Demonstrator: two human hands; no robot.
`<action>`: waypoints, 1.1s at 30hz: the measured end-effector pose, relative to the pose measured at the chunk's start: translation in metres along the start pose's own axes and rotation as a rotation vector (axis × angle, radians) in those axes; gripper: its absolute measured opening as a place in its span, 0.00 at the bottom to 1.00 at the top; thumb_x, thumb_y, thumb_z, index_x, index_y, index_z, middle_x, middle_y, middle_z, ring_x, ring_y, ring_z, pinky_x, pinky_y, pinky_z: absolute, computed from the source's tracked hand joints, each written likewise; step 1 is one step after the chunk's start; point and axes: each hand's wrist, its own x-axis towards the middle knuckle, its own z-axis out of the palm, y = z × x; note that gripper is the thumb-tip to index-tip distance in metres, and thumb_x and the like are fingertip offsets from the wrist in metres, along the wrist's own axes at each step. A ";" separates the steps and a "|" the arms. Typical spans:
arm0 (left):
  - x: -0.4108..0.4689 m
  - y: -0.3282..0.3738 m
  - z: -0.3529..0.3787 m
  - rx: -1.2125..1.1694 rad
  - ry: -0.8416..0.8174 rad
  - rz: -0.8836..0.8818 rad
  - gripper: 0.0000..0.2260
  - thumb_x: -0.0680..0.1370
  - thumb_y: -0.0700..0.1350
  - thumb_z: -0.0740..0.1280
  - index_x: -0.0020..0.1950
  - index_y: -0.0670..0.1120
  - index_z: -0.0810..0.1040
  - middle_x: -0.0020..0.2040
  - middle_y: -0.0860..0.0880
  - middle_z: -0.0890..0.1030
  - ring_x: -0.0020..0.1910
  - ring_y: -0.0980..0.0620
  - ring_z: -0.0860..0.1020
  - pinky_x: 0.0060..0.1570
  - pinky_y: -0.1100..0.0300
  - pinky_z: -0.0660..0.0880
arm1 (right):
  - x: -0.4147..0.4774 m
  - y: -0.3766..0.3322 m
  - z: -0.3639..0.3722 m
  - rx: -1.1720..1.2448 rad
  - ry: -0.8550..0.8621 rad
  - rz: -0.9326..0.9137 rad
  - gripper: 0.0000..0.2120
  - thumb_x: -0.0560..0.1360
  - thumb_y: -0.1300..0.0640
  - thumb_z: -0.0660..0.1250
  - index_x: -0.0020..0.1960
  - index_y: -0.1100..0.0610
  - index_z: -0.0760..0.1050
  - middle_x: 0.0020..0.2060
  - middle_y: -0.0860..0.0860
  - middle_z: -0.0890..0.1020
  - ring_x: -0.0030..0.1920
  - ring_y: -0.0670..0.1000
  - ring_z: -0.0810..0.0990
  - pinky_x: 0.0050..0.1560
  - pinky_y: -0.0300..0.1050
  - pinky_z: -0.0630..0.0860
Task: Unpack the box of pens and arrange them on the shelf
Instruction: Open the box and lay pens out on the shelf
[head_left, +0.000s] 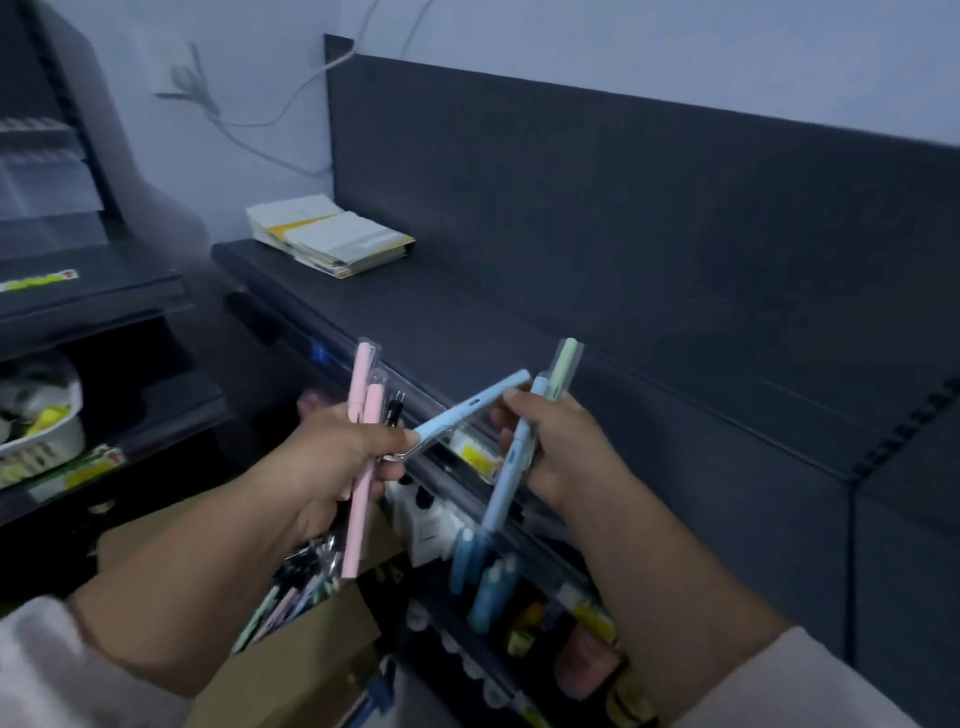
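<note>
My left hand grips a bunch of wrapped pens: two pink pens standing upright and a black pen beside them. My right hand holds blue and green pens in clear sleeves. One light blue pen lies slanted between both hands, with my right fingers on its upper end. A brown cardboard box with more pens inside sits below my left forearm. The dark top shelf lies just beyond my hands.
A stack of yellow and white booklets rests at the shelf's back left. Lower shelves under my hands hold blue pens and small bottles. A white basket sits on the left rack. Cables hang on the wall.
</note>
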 end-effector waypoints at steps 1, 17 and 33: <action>-0.001 0.000 0.006 0.032 -0.010 -0.003 0.11 0.71 0.36 0.72 0.50 0.41 0.74 0.37 0.41 0.79 0.27 0.51 0.76 0.22 0.64 0.70 | -0.001 -0.006 -0.012 0.007 0.021 -0.015 0.06 0.75 0.65 0.68 0.49 0.57 0.73 0.35 0.54 0.80 0.34 0.48 0.80 0.30 0.40 0.75; -0.073 -0.029 0.237 0.042 -0.094 -0.026 0.09 0.73 0.36 0.71 0.44 0.45 0.71 0.31 0.46 0.77 0.24 0.54 0.75 0.21 0.65 0.69 | -0.062 -0.106 -0.261 -0.092 0.121 0.008 0.07 0.75 0.66 0.68 0.47 0.57 0.71 0.33 0.53 0.77 0.29 0.46 0.77 0.25 0.35 0.73; -0.218 -0.104 0.442 0.060 -0.428 -0.171 0.05 0.75 0.37 0.70 0.44 0.42 0.74 0.34 0.45 0.78 0.27 0.53 0.80 0.22 0.65 0.74 | -0.290 -0.127 -0.523 0.126 0.661 -0.048 0.04 0.77 0.64 0.66 0.44 0.62 0.72 0.32 0.54 0.75 0.32 0.47 0.74 0.22 0.33 0.72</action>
